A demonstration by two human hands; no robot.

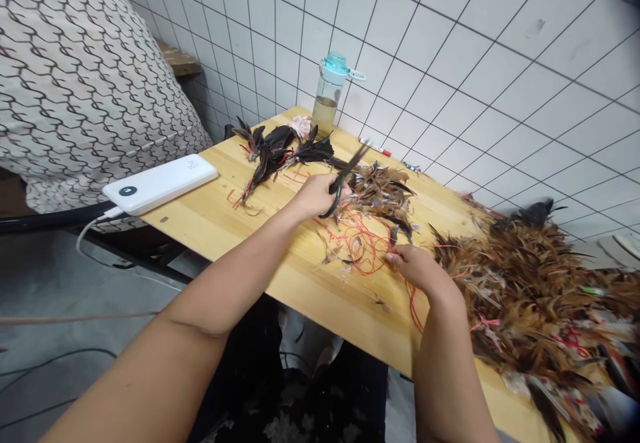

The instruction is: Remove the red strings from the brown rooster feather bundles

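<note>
My left hand (320,195) is closed around black-handled scissors (345,175), whose blades point up and away to the right. Just beyond it lies a bunch of brown feathers (383,190). Between my hands, a tangle of thin red string (361,246) spreads over the wooden table (300,270) among loose feather bits. My right hand (417,266) pinches at the right side of this tangle, thumb against fingers, with string at its fingertips. Farther left are several dark feather bunches (273,153) with red ties.
A large heap of brown feathers (540,283) covers the right side. At the back corner stands a water bottle (327,96), with a red-and-white marker (376,147) along the tiled wall (430,50). A white power bank (165,182) with a cable rests on the left edge.
</note>
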